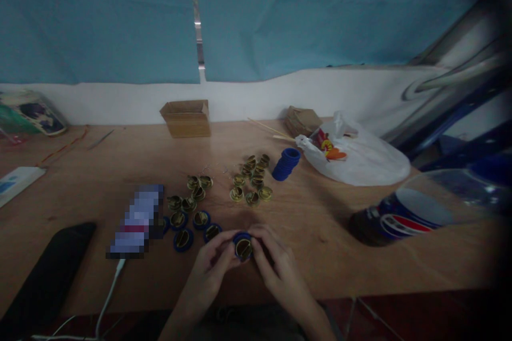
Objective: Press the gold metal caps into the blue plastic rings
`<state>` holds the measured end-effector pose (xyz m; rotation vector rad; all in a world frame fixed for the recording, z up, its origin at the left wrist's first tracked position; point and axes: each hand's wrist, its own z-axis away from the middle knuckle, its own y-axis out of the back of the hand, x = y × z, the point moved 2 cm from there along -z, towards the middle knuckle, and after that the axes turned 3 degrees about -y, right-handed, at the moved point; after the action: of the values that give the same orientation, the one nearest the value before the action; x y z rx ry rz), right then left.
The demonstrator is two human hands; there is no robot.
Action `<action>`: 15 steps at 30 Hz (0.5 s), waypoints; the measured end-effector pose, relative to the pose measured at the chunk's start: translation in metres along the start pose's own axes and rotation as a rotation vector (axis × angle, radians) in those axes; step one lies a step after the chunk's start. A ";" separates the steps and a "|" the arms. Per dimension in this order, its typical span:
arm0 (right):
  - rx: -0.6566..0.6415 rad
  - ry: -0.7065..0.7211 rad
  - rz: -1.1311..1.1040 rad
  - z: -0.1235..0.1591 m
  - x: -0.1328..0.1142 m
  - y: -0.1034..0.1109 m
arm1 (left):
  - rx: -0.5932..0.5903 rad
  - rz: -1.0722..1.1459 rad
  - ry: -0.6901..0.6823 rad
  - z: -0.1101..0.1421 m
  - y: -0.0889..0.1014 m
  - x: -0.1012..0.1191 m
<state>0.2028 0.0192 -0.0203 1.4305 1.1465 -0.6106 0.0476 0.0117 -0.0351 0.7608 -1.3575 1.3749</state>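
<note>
- At the far left, a green and white package (34, 112) stands against the wall; a flat white object (20, 184) lies nearer, at the left edge.
- Near left, a long black object (50, 272) lies aslant on the wooden surface (320, 266).
- To its right lies a phone (138, 221), its screen lit but too coarse to read, with a white cable (110, 295) running from its near end.
- Right of the phone, several blue-rimmed round pieces (183, 240) lie near a loose group of brass-coloured pieces (189, 203), which sits slightly farther off.
- Far beyond these, an open cardboard box (188, 120) stands close to the wall.
- Near centre, the left hand (214, 258) grips the left side of one blue-rimmed brass disc (243, 249) between thumb and fingers.
- The right hand (276, 256) pinches the same disc from the right; it sits between both hands, above the near part of the surface.
- Farther off, a second cluster of brass-coloured pieces (252, 178) lies just left of a leaning stack of blue rings (286, 164).
- Far right, a crumpled brown package (302, 120) is beside a white plastic bag (364, 154) with red and orange packaging (328, 146) at its left end.
- At right, nearer, a Pepsi bottle (400, 218) lies on its side or stands tilted; I cannot tell which.
</note>
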 end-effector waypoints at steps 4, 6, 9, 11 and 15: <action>-0.001 0.018 -0.013 0.000 0.002 0.000 | 0.020 -0.105 -0.040 0.000 0.002 -0.001; 0.003 0.019 -0.020 0.000 0.003 -0.001 | 0.035 -0.137 -0.050 0.000 0.003 -0.002; -0.007 0.018 -0.024 0.000 0.003 -0.002 | 0.044 -0.154 -0.053 0.001 0.004 -0.003; -0.008 0.015 -0.021 -0.001 0.002 -0.001 | 0.044 -0.149 -0.075 0.000 0.004 -0.002; 0.028 0.010 -0.011 -0.002 0.000 0.000 | 0.054 -0.153 -0.125 -0.001 0.004 0.001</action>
<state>0.2024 0.0208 -0.0204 1.4531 1.1586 -0.6294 0.0438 0.0138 -0.0356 0.9807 -1.3333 1.2643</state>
